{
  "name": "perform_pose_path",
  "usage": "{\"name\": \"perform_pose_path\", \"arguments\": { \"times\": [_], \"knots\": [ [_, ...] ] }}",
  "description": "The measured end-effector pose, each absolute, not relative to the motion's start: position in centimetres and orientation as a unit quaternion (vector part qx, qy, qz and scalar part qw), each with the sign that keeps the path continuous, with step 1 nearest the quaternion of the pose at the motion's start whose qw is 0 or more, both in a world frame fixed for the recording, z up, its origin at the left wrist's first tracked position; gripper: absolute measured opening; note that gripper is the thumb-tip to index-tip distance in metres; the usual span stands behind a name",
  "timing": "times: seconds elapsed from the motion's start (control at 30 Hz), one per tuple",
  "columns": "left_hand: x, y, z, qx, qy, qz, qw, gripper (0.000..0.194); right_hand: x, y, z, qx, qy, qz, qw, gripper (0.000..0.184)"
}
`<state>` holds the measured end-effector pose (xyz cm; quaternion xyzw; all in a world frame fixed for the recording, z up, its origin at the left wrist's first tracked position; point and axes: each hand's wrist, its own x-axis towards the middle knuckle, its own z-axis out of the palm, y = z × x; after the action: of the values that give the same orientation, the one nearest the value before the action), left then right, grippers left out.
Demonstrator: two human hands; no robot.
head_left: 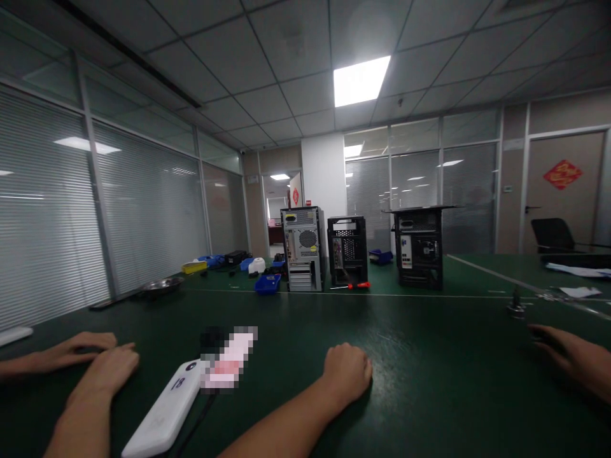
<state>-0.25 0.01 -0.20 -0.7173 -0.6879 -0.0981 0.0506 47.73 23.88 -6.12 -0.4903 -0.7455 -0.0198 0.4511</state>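
Tabletop in dark green, spread across the lower half of the frame. Blinds behind glass along the left side, and a brown door with a red diamond ornament at the right. Upright at the middle, a silver-backed computer tower; farther right, a black tower beneath a flat dark panel; between the two, an open black case.

Right hand at lower centre, forearm entering from the bottom edge, grip closed into a loose fist on the tabletop; inside of the palm hidden. Left hand at lower left, back upward, fingertips out of view; cannot tell whether grip open or closed. Overlapping it in view, another person's hand, contact unclear. At the right edge, well apart, one more co-worker's hand.

White slab-like device with a dark marking, lying aslant at lower left of centre, between left and right hands and apart from both. At its upper end, a pixelated pink item, details obscured. Beyond, at mid-left, a shiny metal dish; then a blue bin in front of the silver-backed tower. Smaller, a red-handled screwdriver before the open case.
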Motion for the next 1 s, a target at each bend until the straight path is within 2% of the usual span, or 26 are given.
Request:
{"name": "perform_pose_path", "arguments": {
  "times": [0.07, 0.27, 0.43, 0.57, 0.77, 1.0],
  "knots": [
    [-0.1, -0.1, -0.1, -0.713, -0.689, -0.119, 0.045, 0.036, 45.2, 22.4, -4.8, -0.463, -0.79, 0.007, 0.402, 0.059],
    [1.0, -0.6, 0.4, -0.73, -0.651, -0.205, -0.034, 0.04, 32.2, 12.6, -0.3, -0.336, -0.883, 0.046, 0.326, 0.048],
    [2.2, -1.5, 0.2, -0.773, -0.579, -0.245, -0.089, 0.046, 25.1, 5.7, 0.6, -0.256, -0.93, 0.057, 0.258, 0.039],
    [2.5, -1.7, -0.2, -0.791, -0.57, -0.212, -0.068, 0.045, 24.2, 4.5, 0.0, -0.212, -0.95, 0.06, 0.221, 0.041],
    [2.6, -2.0, -0.1, -0.813, -0.561, -0.155, -0.013, 0.045, 24.4, 4.3, 0.6, -0.181, -0.957, 0.069, 0.214, 0.04],
    [2.9, -2.4, 0.2, -0.817, -0.559, -0.138, 0.017, 0.042, 24.0, 3.8, 0.9, -0.218, -0.954, 0.072, 0.194, 0.04]
  ]
}}
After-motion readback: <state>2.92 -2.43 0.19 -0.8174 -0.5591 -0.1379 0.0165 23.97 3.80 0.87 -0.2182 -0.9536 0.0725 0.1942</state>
